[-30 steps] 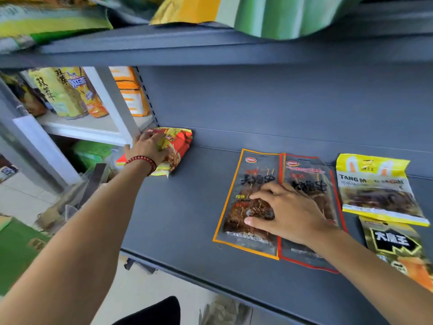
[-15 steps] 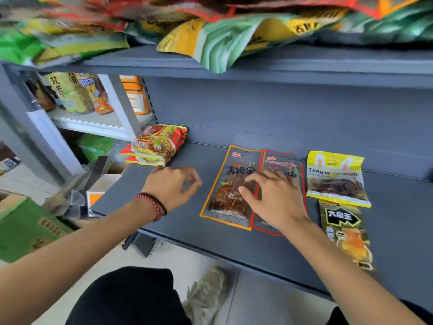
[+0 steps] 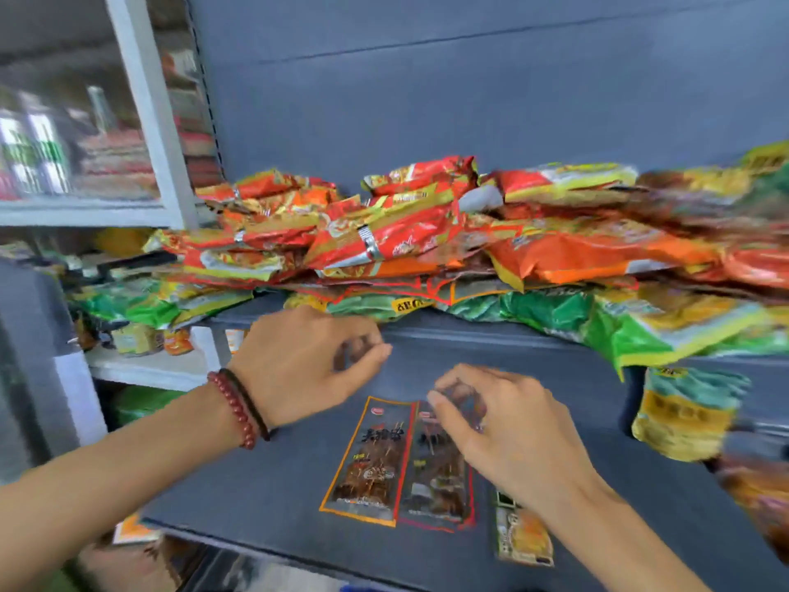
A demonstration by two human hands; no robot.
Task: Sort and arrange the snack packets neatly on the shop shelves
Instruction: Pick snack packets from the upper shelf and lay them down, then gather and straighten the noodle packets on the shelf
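- Two packets [image 3: 371, 459] are laid at five o'clock from the left hand [image 3: 307, 365], held loosely curled, empty.
- The right hand [image 3: 508, 429] is curled over their top; grip cannot be told.

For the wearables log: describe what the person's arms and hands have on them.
The left hand has at its wrist a bead bracelet, round and dark red, and beside it a thin black cord. No sleeves show. The right hand shows no ring, watch, band or glove.
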